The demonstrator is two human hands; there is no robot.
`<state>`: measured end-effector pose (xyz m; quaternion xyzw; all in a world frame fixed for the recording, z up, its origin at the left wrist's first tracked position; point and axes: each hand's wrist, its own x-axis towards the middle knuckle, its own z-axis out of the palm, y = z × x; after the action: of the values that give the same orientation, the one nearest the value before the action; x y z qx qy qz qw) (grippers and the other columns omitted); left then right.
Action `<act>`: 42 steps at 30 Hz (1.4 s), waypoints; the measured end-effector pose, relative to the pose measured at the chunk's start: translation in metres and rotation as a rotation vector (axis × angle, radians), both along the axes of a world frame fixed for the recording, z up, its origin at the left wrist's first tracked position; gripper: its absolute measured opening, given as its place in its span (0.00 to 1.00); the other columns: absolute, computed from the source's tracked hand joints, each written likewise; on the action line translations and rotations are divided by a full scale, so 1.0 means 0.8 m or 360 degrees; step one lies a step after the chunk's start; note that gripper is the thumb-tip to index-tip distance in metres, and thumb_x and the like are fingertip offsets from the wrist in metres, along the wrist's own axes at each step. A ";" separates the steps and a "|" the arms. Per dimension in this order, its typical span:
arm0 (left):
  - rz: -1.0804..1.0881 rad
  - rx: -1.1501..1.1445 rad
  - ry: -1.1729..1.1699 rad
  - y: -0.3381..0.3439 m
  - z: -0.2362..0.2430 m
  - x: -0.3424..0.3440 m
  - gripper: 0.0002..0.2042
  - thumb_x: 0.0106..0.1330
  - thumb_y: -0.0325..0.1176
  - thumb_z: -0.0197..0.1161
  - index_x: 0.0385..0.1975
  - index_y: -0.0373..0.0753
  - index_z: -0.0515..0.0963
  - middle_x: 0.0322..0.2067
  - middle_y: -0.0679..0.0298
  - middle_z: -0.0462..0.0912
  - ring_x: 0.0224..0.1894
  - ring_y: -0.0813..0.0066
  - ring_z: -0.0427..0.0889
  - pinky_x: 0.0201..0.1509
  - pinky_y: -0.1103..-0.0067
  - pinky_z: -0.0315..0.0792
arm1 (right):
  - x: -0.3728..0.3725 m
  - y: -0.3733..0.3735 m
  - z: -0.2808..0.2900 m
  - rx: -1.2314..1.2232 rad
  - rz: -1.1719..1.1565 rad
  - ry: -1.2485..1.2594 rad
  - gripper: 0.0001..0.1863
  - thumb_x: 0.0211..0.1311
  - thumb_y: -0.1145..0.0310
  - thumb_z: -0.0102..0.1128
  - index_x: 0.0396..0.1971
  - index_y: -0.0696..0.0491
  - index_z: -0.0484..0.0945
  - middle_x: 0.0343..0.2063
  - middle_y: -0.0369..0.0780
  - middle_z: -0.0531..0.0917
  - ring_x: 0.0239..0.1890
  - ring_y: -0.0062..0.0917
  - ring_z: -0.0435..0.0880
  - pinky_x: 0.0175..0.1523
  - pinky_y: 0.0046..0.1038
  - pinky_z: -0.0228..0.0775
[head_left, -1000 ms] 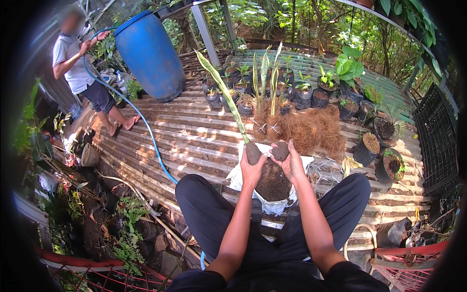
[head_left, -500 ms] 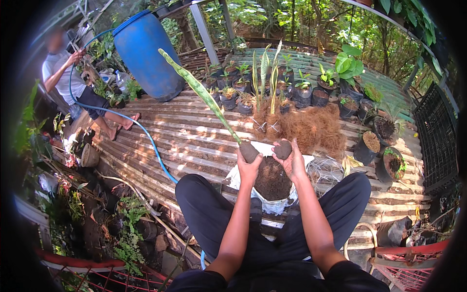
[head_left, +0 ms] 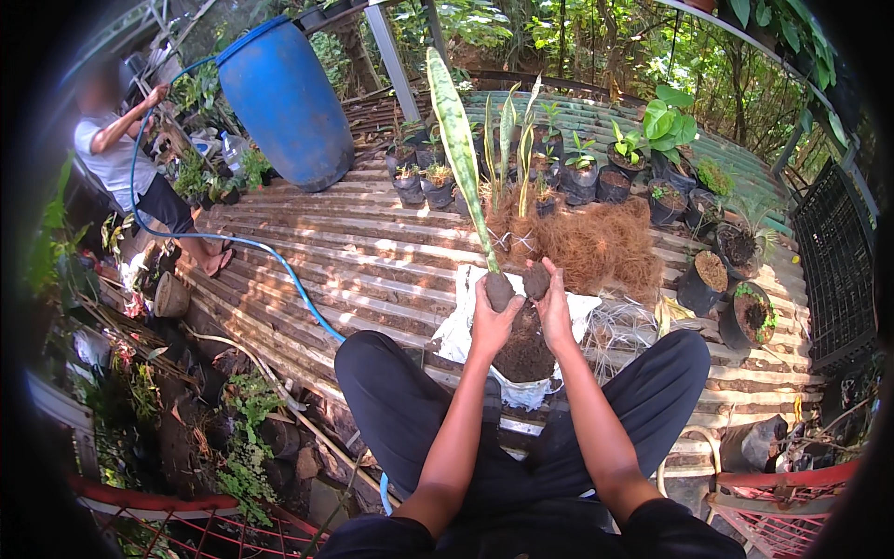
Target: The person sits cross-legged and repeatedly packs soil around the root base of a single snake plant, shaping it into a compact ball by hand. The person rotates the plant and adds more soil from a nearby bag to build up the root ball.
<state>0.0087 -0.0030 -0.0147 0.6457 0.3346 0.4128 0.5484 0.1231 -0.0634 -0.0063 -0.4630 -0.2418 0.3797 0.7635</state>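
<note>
My left hand [head_left: 493, 321] is closed on a dark ball of soil [head_left: 499, 290], from which a long snake plant leaf [head_left: 461, 149] rises, nearly upright. Close beside it, my right hand [head_left: 557, 317] holds a second, smaller clump of soil [head_left: 536, 279]. Below both hands lies a white sack [head_left: 454, 326] with loose dark soil [head_left: 518, 359] on it. Brown coconut fibre [head_left: 605, 247] sits just beyond, with snake plants [head_left: 510, 228] whose bases are wrapped in fibre and tied. A tangle of pale strands [head_left: 626, 340] is at the right of the sack.
Several potted plants [head_left: 670, 200] stand behind and right on the corrugated sheeting [head_left: 261, 224]. A blue barrel [head_left: 284, 102] is at back left. A person [head_left: 130, 149] at far left holds a blue hose [head_left: 289, 270]. A black crate [head_left: 833, 261] leans at the right edge.
The leaf in my left hand has swung right from leaning left to nearly upright. My hands have come closer together. The person at left has moved a little, still holding the hose.
</note>
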 end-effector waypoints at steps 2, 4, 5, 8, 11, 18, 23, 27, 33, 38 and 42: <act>-0.0041 0.0048 0.0057 0.000 -0.009 0.002 0.35 0.70 0.49 0.64 0.65 0.33 0.57 0.56 0.45 0.73 0.58 0.56 0.75 0.63 0.66 0.68 | -0.009 -0.001 0.003 -0.0037 -0.0081 -0.0424 0.40 0.76 0.37 0.31 0.72 0.56 0.52 0.71 0.48 0.61 0.73 0.35 0.60 0.75 0.40 0.49; -0.0063 0.0039 0.0069 0.002 -0.017 0.003 0.34 0.72 0.54 0.56 0.67 0.34 0.56 0.59 0.41 0.70 0.61 0.51 0.73 0.64 0.64 0.66 | -0.022 -0.007 0.008 -0.0034 -0.0125 -0.0982 0.39 0.77 0.41 0.30 0.72 0.59 0.52 0.72 0.50 0.58 0.75 0.40 0.55 0.76 0.40 0.47; -0.0069 0.0020 0.0077 0.002 -0.020 0.003 0.34 0.74 0.56 0.53 0.67 0.34 0.55 0.61 0.40 0.69 0.62 0.49 0.73 0.65 0.64 0.66 | -0.029 -0.010 0.011 -0.0034 -0.0150 -0.1261 0.38 0.78 0.43 0.30 0.72 0.60 0.52 0.73 0.51 0.56 0.76 0.43 0.52 0.77 0.40 0.45; -0.0091 0.0017 0.0121 0.005 -0.019 0.000 0.36 0.74 0.61 0.48 0.67 0.35 0.55 0.61 0.37 0.69 0.64 0.45 0.71 0.65 0.63 0.65 | -0.044 -0.014 0.022 -0.0126 -0.0018 -0.1526 0.39 0.77 0.41 0.27 0.71 0.61 0.56 0.72 0.51 0.58 0.76 0.43 0.53 0.77 0.40 0.43; 0.0013 0.0033 0.0223 0.003 -0.007 -0.007 0.35 0.74 0.59 0.50 0.67 0.35 0.56 0.59 0.38 0.72 0.63 0.47 0.72 0.64 0.64 0.66 | -0.046 -0.015 0.027 -0.0065 0.0031 -0.1316 0.34 0.79 0.50 0.34 0.70 0.63 0.59 0.70 0.53 0.63 0.74 0.44 0.59 0.76 0.38 0.48; -0.0131 0.0055 0.0188 -0.006 0.019 -0.012 0.29 0.75 0.52 0.51 0.64 0.33 0.62 0.58 0.42 0.72 0.63 0.50 0.71 0.67 0.66 0.63 | -0.015 0.008 0.006 0.0099 -0.0269 -0.0195 0.28 0.76 0.52 0.49 0.65 0.56 0.64 0.60 0.42 0.74 0.61 0.29 0.74 0.68 0.33 0.64; -0.0399 0.0266 0.0255 -0.014 -0.012 0.004 0.35 0.77 0.58 0.39 0.69 0.31 0.52 0.67 0.42 0.54 0.72 0.47 0.55 0.74 0.62 0.50 | -0.006 0.005 -0.010 -0.0130 -0.0016 -0.0087 0.31 0.69 0.50 0.61 0.61 0.59 0.72 0.57 0.44 0.78 0.61 0.26 0.75 0.66 0.31 0.64; 0.0001 0.0143 -0.0063 -0.028 -0.032 0.025 0.41 0.76 0.62 0.36 0.70 0.27 0.42 0.70 0.41 0.47 0.74 0.48 0.47 0.76 0.59 0.43 | -0.009 0.000 -0.012 -0.0414 0.0045 0.0064 0.21 0.60 0.60 0.72 0.46 0.59 0.80 0.37 0.40 0.85 0.44 0.23 0.82 0.55 0.27 0.68; 0.0324 -0.0264 -0.0307 -0.043 -0.013 0.021 0.30 0.78 0.52 0.40 0.68 0.32 0.53 0.66 0.48 0.58 0.71 0.56 0.57 0.73 0.65 0.51 | -0.020 0.005 -0.014 -0.0389 -0.0104 0.0119 0.12 0.55 0.74 0.73 0.32 0.55 0.75 0.24 0.37 0.80 0.27 0.20 0.80 0.33 0.22 0.72; 0.0198 -0.0417 -0.0107 -0.032 -0.006 0.015 0.28 0.76 0.52 0.45 0.59 0.30 0.67 0.57 0.52 0.72 0.64 0.62 0.68 0.71 0.70 0.55 | -0.016 0.003 -0.002 -0.0345 -0.0322 0.0099 0.22 0.55 0.74 0.72 0.47 0.55 0.71 0.29 0.35 0.79 0.29 0.20 0.78 0.36 0.24 0.70; 0.0089 -0.0833 -0.0214 -0.039 -0.016 0.023 0.29 0.75 0.54 0.48 0.52 0.28 0.74 0.51 0.54 0.78 0.58 0.66 0.73 0.67 0.73 0.61 | -0.017 0.002 0.004 -0.0263 -0.0440 0.0071 0.24 0.60 0.76 0.67 0.55 0.56 0.69 0.31 0.36 0.78 0.32 0.22 0.79 0.40 0.25 0.72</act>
<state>0.0269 -0.0345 -0.0278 0.4437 0.4103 0.3692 0.7060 0.1095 -0.0614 -0.0027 -0.5447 -0.1268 0.2998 0.7728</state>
